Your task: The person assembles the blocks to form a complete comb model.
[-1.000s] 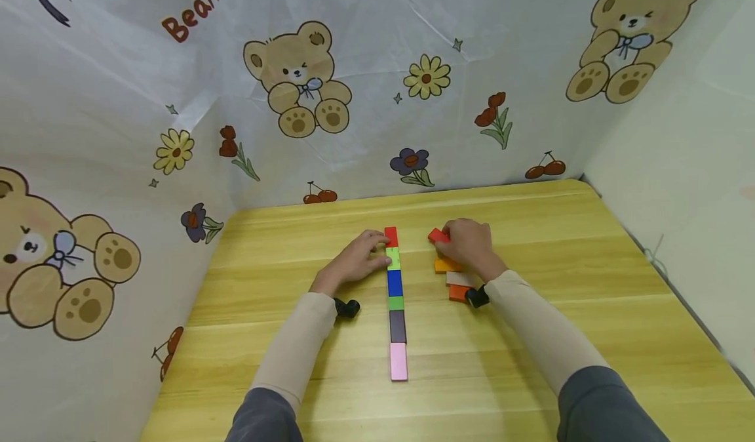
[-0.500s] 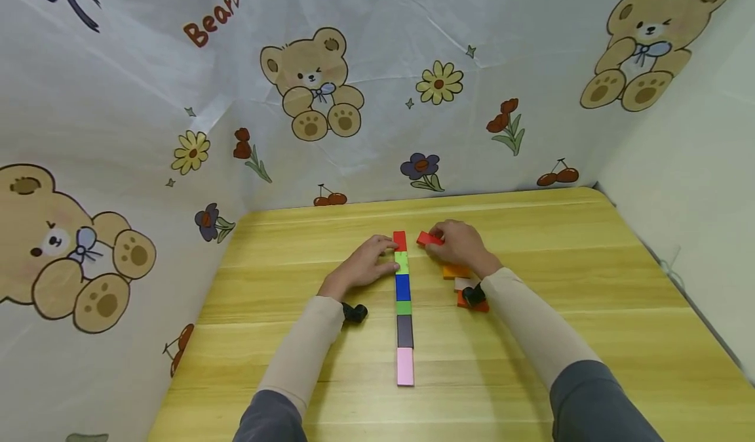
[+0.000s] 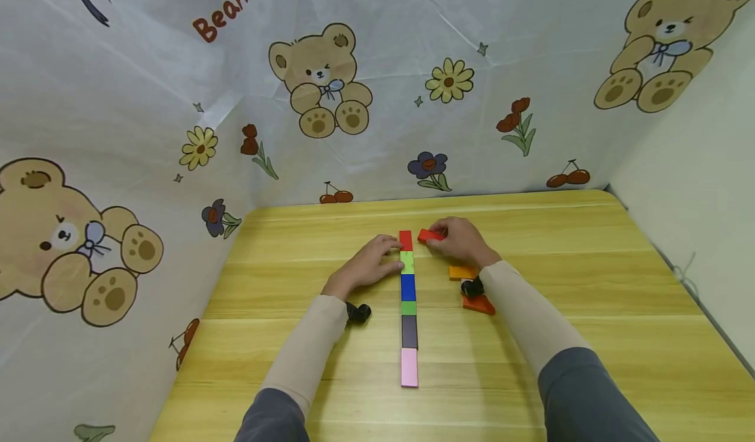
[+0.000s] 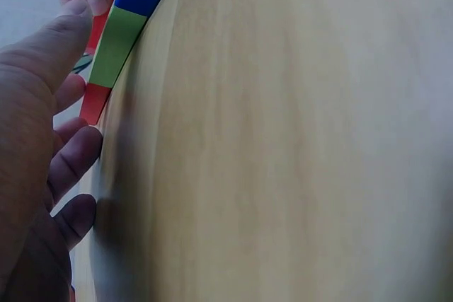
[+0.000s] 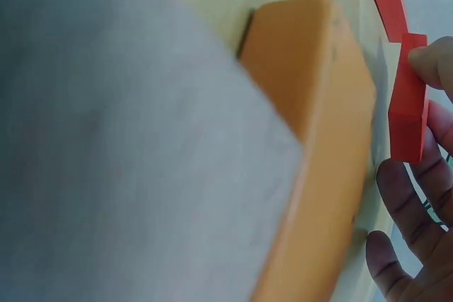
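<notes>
A straight row of flat coloured blocks lies on the table. From far to near they are red (image 3: 406, 240), light green (image 3: 407, 263), blue (image 3: 408, 288), green (image 3: 408, 308), dark grey (image 3: 409, 332) and pink (image 3: 409, 368). My left hand (image 3: 368, 261) rests along the left side of the row's far end, fingers relaxed beside the red and light green blocks. Just right of that end, my right hand (image 3: 463, 240) pinches a second red block (image 5: 408, 100) between thumb and fingers. A small gap separates it from the row.
Under my right wrist lie a yellow-orange block (image 3: 462, 273), a mostly hidden pale block and a tilted orange-red block (image 3: 479, 305). Black wrist cameras (image 3: 358, 313) stick out below both wrists. A bear-printed cloth (image 3: 377, 101) hangs behind the table's far edge.
My right hand has carried the red block left, closer to the row. The orange-red block under that wrist has turned askew. My left hand stays by the row's far end.
</notes>
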`<state>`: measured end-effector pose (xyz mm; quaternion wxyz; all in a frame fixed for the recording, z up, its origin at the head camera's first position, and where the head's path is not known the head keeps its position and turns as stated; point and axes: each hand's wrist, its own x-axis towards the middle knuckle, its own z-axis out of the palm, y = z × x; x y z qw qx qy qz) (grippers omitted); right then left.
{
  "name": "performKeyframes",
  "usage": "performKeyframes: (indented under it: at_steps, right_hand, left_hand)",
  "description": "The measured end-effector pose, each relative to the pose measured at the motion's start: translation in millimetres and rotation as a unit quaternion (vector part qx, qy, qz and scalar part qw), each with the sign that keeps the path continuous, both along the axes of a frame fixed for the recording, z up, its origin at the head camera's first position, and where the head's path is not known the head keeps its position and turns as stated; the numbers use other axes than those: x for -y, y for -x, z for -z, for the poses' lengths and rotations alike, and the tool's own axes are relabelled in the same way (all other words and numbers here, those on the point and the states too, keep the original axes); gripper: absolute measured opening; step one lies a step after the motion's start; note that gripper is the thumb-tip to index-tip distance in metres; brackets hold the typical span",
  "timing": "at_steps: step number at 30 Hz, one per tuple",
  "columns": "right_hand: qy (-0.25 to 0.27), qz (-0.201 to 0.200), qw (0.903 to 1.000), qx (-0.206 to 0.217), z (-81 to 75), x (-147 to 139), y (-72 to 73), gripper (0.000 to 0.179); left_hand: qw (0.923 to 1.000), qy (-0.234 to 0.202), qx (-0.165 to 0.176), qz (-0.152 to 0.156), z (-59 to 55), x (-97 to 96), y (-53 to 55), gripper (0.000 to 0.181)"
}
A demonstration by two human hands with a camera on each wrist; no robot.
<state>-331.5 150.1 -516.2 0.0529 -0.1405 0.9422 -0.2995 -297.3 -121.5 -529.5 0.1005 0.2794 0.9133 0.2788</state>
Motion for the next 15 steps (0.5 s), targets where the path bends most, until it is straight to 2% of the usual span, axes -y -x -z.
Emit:
performKeyframes:
  at_steps: [8,15]
  right_hand:
    - [-0.008,-0.02,0.9997,0.014,-4.7,9,9.4,0.037]
    - [-0.03,-0.05,0.9983,-0.002,-5.5,11,16.9,0.037]
  left_hand:
    - [1.0,-0.005,0.006,-0.005,2.3,1.9,2.2,0.059]
    - [1.0,0.001,0.0,-0.006,3.8,1.7,2.6,0.059]
